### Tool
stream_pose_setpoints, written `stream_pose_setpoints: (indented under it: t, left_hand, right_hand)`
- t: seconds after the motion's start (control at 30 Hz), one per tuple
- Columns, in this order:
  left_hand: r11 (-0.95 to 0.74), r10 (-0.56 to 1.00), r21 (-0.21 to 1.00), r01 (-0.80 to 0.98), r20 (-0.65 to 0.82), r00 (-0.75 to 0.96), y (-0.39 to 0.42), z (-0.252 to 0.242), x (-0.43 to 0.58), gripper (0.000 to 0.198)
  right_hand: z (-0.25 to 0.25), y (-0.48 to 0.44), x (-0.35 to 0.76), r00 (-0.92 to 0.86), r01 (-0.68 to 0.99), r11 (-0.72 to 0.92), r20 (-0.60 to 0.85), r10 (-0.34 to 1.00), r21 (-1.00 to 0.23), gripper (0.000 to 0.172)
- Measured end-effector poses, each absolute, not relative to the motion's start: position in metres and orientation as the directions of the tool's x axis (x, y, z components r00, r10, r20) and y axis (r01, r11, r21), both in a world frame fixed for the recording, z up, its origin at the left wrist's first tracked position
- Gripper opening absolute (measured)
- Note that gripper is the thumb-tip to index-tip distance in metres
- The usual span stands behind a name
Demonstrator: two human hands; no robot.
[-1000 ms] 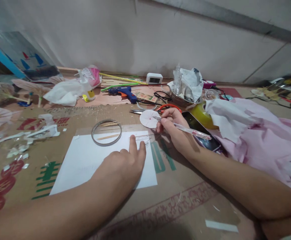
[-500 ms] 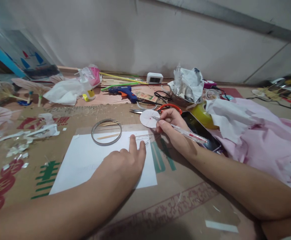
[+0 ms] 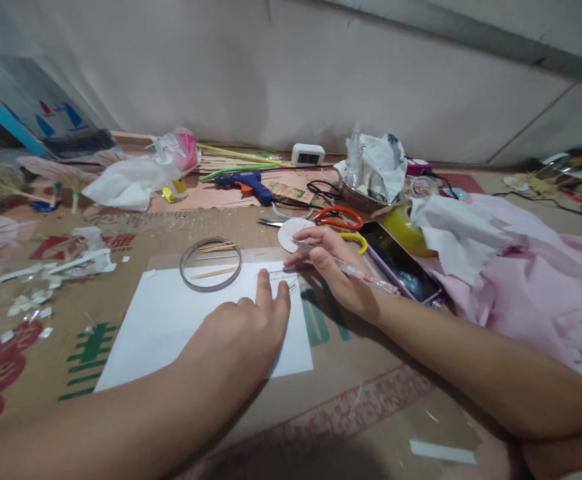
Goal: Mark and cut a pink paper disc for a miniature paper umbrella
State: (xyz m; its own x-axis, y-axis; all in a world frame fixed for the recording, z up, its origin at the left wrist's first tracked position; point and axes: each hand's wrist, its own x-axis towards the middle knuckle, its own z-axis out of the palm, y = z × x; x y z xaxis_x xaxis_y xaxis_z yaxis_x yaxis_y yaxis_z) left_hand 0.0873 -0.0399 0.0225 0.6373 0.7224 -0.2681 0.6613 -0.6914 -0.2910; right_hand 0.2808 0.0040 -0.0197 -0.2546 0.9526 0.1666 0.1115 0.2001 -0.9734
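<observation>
A white sheet of paper lies on the cardboard, and my left hand presses on it with two fingers stretched out. Under those fingertips is a thin see-through ruler, mostly hidden. My right hand grips a clear pen with red parts, its tip pointing left near the ruler's far end. Just beyond the right fingers rests a round white paper disc, partly covered by them. To the left, a grey ring encircles several thin wooden sticks on the paper's upper edge.
Scissors with orange and yellow handles lie behind my right hand, beside a phone. A blue glue gun, a metal bowl and a small white display stand farther back. Pink cloth is heaped right; paper scraps lie left.
My right hand has moved slightly left and down with the pen, off the disc's middle toward the ruler. The yellow scissor handle now shows. My left hand stays in place.
</observation>
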Motion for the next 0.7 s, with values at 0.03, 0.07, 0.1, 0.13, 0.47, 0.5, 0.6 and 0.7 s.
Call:
stream_pose_setpoints:
  t: [0.03, 0.07, 0.1, 0.13, 0.47, 0.5, 0.6, 0.7]
  left_hand:
    - [-0.693, 0.721, -0.289, 0.661, -0.274, 0.636, -0.0396, 0.0230, 0.0875, 0.064]
    - [-0.695, 0.719, -0.287, 0.659, -0.279, 0.636, -0.0393, 0.0234, 0.0876, 0.064]
    - [-0.695, 0.719, -0.287, 0.659, -0.283, 0.635, -0.0388, 0.0237, 0.0878, 0.064]
    - [-0.695, 0.719, -0.287, 0.659, -0.286, 0.634, -0.0382, 0.0239, 0.0880, 0.064]
    - [-0.692, 0.722, -0.282, 0.664, -0.295, 0.626, -0.0374, 0.0257, 0.0898, 0.065]
    - [-0.690, 0.724, -0.283, 0.666, -0.295, 0.624, -0.0380, 0.0258, 0.0895, 0.065]
    - [-0.691, 0.723, -0.288, 0.663, -0.290, 0.627, -0.0399, 0.0256, 0.0883, 0.064]
    - [-0.692, 0.722, -0.290, 0.661, -0.289, 0.629, -0.0406, 0.0248, 0.0870, 0.065]
  right_hand:
    - [-0.0195, 0.0036, 0.2808, -0.267, 0.119, 0.205, 0.167, 0.949, -0.972, 0.041]
    - [-0.0191, 0.0034, 0.2809, -0.276, 0.136, 0.211, 0.168, 0.946, -0.968, 0.042]
    - [-0.0184, 0.0035, 0.2810, -0.285, 0.161, 0.220, 0.169, 0.944, -0.962, 0.044]
    - [-0.0176, 0.0037, 0.2812, -0.293, 0.191, 0.230, 0.168, 0.941, -0.954, 0.045]
    - [-0.0156, 0.0064, 0.2837, -0.328, 0.292, 0.272, 0.171, 0.929, -0.917, 0.044]
    - [-0.0154, 0.0064, 0.2836, -0.327, 0.292, 0.266, 0.166, 0.930, -0.918, 0.043]
    - [-0.0146, 0.0069, 0.2838, -0.325, 0.291, 0.267, 0.168, 0.931, -0.919, 0.043]
    - [-0.0141, 0.0074, 0.2847, -0.335, 0.306, 0.293, 0.186, 0.924, -0.906, 0.041]
